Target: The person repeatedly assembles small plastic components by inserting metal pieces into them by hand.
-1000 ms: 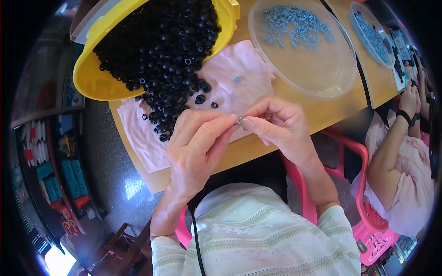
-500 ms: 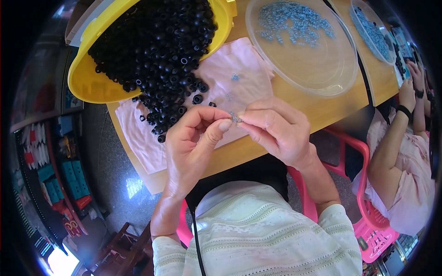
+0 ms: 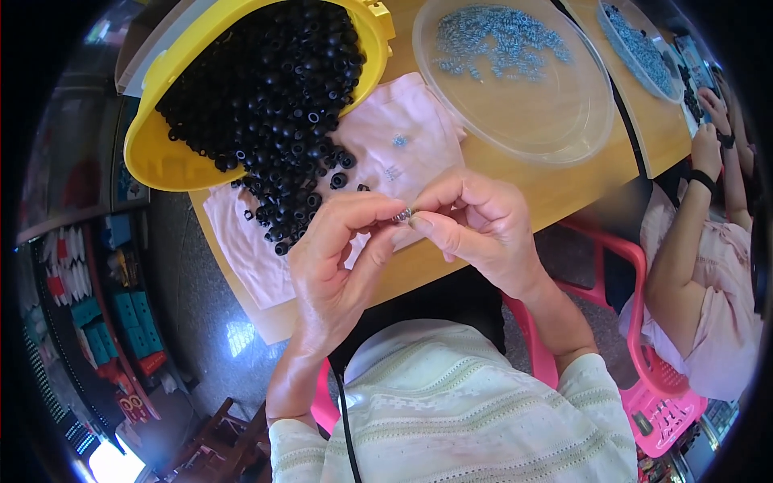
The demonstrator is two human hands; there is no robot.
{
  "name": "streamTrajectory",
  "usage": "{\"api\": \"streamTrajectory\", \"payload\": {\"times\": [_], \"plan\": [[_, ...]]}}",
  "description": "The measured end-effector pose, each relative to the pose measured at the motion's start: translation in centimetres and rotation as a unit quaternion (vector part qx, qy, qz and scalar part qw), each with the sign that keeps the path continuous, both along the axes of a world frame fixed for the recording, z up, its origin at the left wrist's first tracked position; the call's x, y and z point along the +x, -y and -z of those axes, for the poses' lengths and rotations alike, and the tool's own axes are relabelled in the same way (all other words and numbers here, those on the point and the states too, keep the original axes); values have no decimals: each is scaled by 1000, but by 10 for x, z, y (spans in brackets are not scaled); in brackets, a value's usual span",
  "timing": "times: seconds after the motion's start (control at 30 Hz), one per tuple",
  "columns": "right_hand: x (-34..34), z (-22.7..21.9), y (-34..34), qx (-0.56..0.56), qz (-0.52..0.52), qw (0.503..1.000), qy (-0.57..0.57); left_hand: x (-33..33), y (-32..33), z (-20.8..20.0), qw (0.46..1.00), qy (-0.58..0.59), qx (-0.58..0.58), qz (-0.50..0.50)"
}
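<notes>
Between the fingertips of both hands is a small silvery cluster of what look like coil springs. My left hand pinches its left side with thumb and forefinger. From the right, my right hand grips the other side, its thumb laid along the front. The fingertips partly cover the cluster. Just beyond the hands, a pink cloth carries two little heaps of springs, a bluish heap and a greyer heap. Round black plastic caps lie spilled to the left of them.
A tipped yellow tub full of black caps stands at the far left. Beyond my right hand is a clear oval tray with bluish springs. Another tray sits farther right, near a co-worker's hands. Pink chairs flank the table.
My right thumb has come up over the front of the springs, and the right fingers have curled behind. The view has shifted slightly, with both hands still pinching together.
</notes>
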State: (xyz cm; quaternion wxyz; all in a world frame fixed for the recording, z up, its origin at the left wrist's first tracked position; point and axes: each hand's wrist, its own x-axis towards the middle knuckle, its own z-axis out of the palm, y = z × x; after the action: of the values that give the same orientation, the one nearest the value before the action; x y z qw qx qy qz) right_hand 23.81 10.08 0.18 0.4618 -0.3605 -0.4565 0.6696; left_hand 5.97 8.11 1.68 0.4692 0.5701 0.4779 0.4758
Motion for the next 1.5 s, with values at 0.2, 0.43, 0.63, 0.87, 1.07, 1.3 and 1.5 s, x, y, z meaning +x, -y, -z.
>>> {"api": "streamTrajectory", "payload": {"times": [0.2, 0.43, 0.63, 0.87, 1.07, 1.3, 1.5], "plan": [[0, 4, -1, 79, -11, 996, 39, -2, 3, -2, 997, -68, 39, -5], [-1, 4, -2, 407, 57, 884, 221, -8, 0, -8, 980, 129, -148, 17], [16, 4, -13, 270, 86, 932, 224, -1, -6, 0, 985, -170, 28, -1], [19, 0, -12, 66, 35, 995, 67, 22, -18, 19, 915, -351, 191, 52], [26, 0, -14, 42, 22, 994, 100, 17, -18, 9, 908, -378, 181, -6], [19, 5, -12, 106, -25, 987, 121, 5, -12, -3, 940, -283, 188, 8], [16, 2, -14, 209, -2, 942, 261, -13, 5, 2, 928, -327, 178, -23]]}}
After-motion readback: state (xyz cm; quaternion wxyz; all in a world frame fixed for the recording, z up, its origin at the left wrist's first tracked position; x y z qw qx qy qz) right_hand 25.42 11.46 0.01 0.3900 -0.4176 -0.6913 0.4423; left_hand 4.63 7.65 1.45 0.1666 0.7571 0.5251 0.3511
